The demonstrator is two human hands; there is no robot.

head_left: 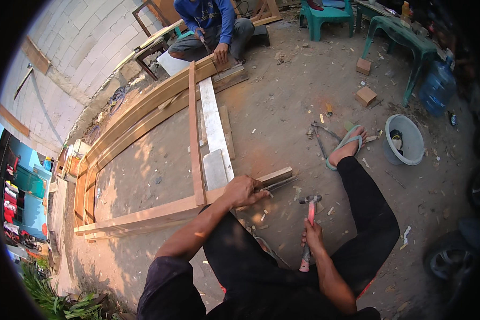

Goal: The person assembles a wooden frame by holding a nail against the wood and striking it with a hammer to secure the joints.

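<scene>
My right hand [312, 238] is wrapped round the handle of a hammer [311, 212], which has a pinkish handle and a dark metal head pointing up and away from me. Near the end of a wooden frame [160, 211], my left hand [244, 192] rests across the beam with curled fingers. From these fingers a thin grey metal tool [284, 184] reaches to the right along the beam's end; its exact kind cannot be made out. A crosspiece [195, 133] spans the frame's two long sides. Part of the near beam lies over my left thigh.
Opposite me, a person in blue [210, 21] crouches at the frame's far end, holding a slim tool. A grey bucket [404, 140], pliers-like tool [325, 133], wood blocks [365, 96] and scattered chips lie on the right. Beyond stand green plastic stools [325, 20] and a water jug [438, 88].
</scene>
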